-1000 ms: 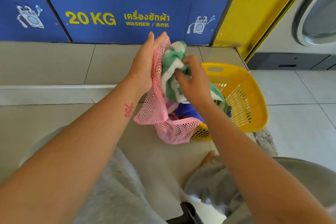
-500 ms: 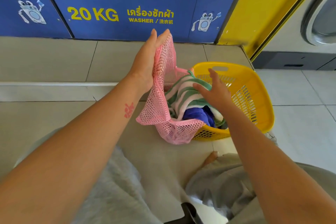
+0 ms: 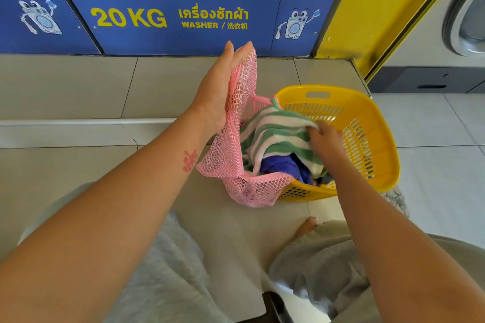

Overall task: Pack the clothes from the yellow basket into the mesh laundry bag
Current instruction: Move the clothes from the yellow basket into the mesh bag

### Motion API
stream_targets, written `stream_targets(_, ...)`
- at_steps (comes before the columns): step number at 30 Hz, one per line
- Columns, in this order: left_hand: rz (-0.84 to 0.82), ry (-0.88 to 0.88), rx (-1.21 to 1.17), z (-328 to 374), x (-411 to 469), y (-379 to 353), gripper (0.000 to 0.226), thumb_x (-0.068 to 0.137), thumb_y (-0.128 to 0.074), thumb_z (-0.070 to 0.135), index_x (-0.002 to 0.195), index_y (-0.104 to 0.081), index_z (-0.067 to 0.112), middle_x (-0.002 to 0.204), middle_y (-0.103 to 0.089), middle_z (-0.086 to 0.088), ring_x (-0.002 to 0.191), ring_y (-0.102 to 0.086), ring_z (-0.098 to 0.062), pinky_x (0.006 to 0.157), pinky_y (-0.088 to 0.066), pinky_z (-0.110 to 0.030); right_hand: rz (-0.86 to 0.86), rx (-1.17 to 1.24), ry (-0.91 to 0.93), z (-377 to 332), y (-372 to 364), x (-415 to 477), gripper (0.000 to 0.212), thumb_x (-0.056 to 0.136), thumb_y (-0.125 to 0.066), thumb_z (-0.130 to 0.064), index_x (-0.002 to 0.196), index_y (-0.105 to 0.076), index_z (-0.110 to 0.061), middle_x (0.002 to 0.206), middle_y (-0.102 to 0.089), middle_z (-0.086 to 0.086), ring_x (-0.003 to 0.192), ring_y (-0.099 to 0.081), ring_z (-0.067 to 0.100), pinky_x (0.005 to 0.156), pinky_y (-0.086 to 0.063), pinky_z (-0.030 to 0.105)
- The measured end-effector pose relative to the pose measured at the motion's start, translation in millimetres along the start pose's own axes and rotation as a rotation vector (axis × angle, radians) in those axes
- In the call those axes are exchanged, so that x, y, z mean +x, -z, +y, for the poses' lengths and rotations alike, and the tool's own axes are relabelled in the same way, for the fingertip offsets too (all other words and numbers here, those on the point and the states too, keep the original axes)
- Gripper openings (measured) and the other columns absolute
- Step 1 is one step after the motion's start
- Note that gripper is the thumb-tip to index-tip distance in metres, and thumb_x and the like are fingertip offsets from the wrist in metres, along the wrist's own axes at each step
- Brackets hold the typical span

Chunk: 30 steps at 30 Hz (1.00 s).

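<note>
A yellow plastic basket (image 3: 367, 118) stands on the tiled floor at centre right. A pink mesh laundry bag (image 3: 228, 155) hangs over its left rim. My left hand (image 3: 217, 89) holds the bag's upper edge raised, fingers straight up against the mesh. A green-and-white striped cloth (image 3: 275, 134) lies in the bag's mouth over a blue garment (image 3: 278, 165). My right hand (image 3: 325, 139) presses down on the striped cloth's right end, fingers curled into it.
A blue washer panel (image 3: 168, 13) marked 20 KG rises behind a raised tiled step (image 3: 78, 86). A yellow column (image 3: 380, 8) and another machine's door (image 3: 467, 18) stand at right. My grey-clad knees (image 3: 328, 265) and a bare toe (image 3: 307, 225) are below.
My right hand brought the striped cloth down from the height of the bag's top edge into the bag's mouth and now pushes on it. The left hand kept the bag's edge raised.
</note>
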<state>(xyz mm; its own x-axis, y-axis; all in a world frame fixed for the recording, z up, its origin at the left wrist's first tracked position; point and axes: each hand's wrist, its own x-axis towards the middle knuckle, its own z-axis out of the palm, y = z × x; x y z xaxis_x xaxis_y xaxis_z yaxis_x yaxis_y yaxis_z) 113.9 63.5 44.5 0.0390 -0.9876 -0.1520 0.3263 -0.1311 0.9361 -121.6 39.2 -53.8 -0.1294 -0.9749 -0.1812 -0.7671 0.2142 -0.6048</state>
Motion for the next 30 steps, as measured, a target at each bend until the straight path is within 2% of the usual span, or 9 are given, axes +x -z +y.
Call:
stream_targets(5, 0.022, 0.003, -0.049, 5, -5, 0, 0.053, 0.100, -0.037, 0.058, 0.137, -0.060, 0.028, 0.161, -0.042, 0.000, 0.145, -0.044, -0.021, 0.120, -0.036, -0.051, 0.423, 0.172, 0.307, -63, 22, -24, 0.018, 0.085, -0.034, -0.033, 0.080, -0.039, -0.016, 0.076, -0.050, 0.008, 0.075, -0.051, 0.032, 0.078, -0.040, 0.046)
stream_targets(8, 0.015, 0.000, -0.043, 7, -8, 0, 0.054, 0.102, -0.033, 0.057, 0.141, -0.057, 0.028, 0.161, -0.042, 0.000, 0.144, -0.046, -0.020, 0.117, -0.041, -0.047, 0.425, 0.167, 0.498, -106, 19, -39, 0.017, 0.086, -0.044, -0.029, 0.088, -0.048, -0.013, 0.076, -0.051, 0.004, 0.070, -0.047, 0.027, 0.074, -0.035, 0.038)
stream_targets(11, 0.002, -0.010, -0.039, 6, -9, 3, 0.053, 0.103, -0.031, 0.056, 0.141, -0.057, 0.029, 0.161, -0.042, 0.000, 0.141, -0.049, -0.019, 0.121, -0.034, -0.047, 0.223, 0.046, 0.586, -122, -9, -45, 0.018, 0.090, -0.052, -0.024, 0.097, -0.053, -0.007, 0.083, -0.060, 0.011, 0.078, -0.056, 0.033, 0.071, -0.037, 0.038)
stream_targets(14, 0.020, -0.027, 0.008, 7, -13, 8, 0.051, 0.100, -0.033, 0.060, 0.136, -0.060, 0.034, 0.163, -0.039, 0.001, 0.148, -0.040, -0.020, 0.125, -0.026, -0.052, -0.264, -0.229, 0.554, -111, -36, -44, 0.025, 0.091, -0.055, -0.033, 0.106, -0.054, -0.014, 0.101, -0.063, 0.009, 0.101, -0.059, 0.034, 0.083, -0.045, 0.039)
stream_targets(16, 0.016, -0.030, 0.016, 8, -15, 10, 0.052, 0.097, -0.034, 0.063, 0.134, -0.061, 0.038, 0.163, -0.038, 0.002, 0.150, -0.036, -0.021, 0.124, -0.024, -0.056, -0.391, -0.440, 0.549, -94, -41, -42, 0.033, 0.088, -0.058, -0.044, 0.114, -0.056, -0.024, 0.120, -0.060, 0.003, 0.128, -0.045, 0.030, 0.105, -0.035, 0.045)
stream_targets(19, 0.002, -0.034, 0.014, 9, -14, 12, 0.049, 0.098, -0.033, 0.062, 0.133, -0.060, 0.039, 0.163, -0.038, 0.002, 0.151, -0.034, -0.022, 0.124, -0.023, -0.058, -0.271, -0.338, 0.503, -76, -34, -39, 0.060, 0.084, -0.055, -0.062, 0.137, -0.045, -0.035, 0.145, -0.046, -0.002, 0.142, -0.029, 0.024, 0.115, -0.017, 0.053)
stream_targets(22, -0.002, -0.033, 0.001, 8, -12, 11, 0.051, 0.100, -0.032, 0.060, 0.136, -0.059, 0.035, 0.163, -0.038, 0.002, 0.151, -0.035, -0.022, 0.124, -0.023, -0.057, -0.117, -0.175, 0.360, -61, -23, -29, 0.070, 0.081, -0.053, -0.069, 0.143, -0.031, -0.043, 0.150, -0.039, -0.003, 0.142, -0.028, 0.024, 0.112, -0.018, 0.057)
stream_targets(25, -0.008, -0.024, 0.004, 4, -8, 11, 0.053, 0.099, -0.033, 0.061, 0.137, -0.059, 0.035, 0.163, -0.039, 0.002, 0.151, -0.035, -0.021, 0.124, -0.023, -0.057, -0.216, -0.146, 0.156, -35, -18, -20, 0.092, 0.074, -0.051, -0.080, 0.149, -0.017, -0.039, 0.153, -0.036, 0.005, 0.141, -0.031, 0.033, 0.113, -0.024, 0.056)
stream_targets(30, 0.000, -0.015, 0.038, 2, -6, 8, 0.052, 0.099, -0.033, 0.063, 0.135, -0.060, 0.038, 0.162, -0.039, 0.003, 0.150, -0.036, -0.021, 0.124, -0.023, -0.057, -0.254, -0.120, 0.110, -18, -19, -21, 0.084, 0.064, -0.039, -0.092, 0.114, -0.053, -0.027, 0.114, -0.065, 0.007, 0.107, -0.058, 0.034, 0.098, -0.041, 0.057)
